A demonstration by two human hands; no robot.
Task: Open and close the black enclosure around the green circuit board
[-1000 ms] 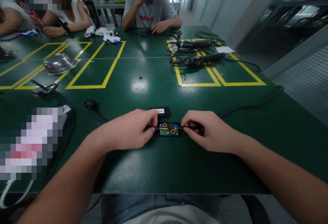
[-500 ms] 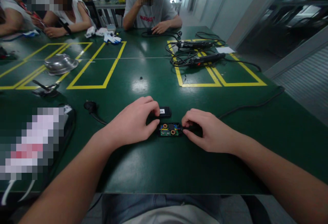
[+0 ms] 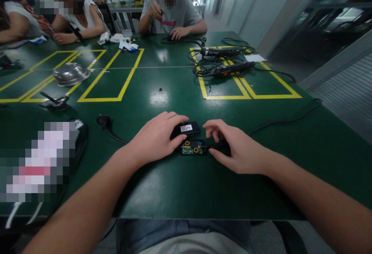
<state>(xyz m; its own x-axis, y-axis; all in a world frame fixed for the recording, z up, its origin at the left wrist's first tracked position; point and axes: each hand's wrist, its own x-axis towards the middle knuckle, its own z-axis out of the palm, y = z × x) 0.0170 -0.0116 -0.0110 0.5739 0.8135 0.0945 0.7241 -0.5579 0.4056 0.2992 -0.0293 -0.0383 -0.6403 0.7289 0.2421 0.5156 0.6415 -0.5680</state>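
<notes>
Head view has my left hand (image 3: 158, 136) pinching a black, ribbed, rectangular plastic cover (image 3: 195, 128) with a white label (image 3: 186, 128), just beyond an open black box (image 3: 193, 154) holding a green circuit board (image 3: 188, 150) and copper-coloured coils (image 3: 196, 148), both in from the middle of the green bench's (image 3: 162, 196) near edge. I judge the cover light, stiff and a little slick, best held by its long edges; the board's coils and thin wires (image 3: 185, 146) look fragile, so I'd grip that box by its rim. My right hand (image 3: 235, 145), thumb and fingers spread wide at the box's right end, holds nothing I can see.
</notes>
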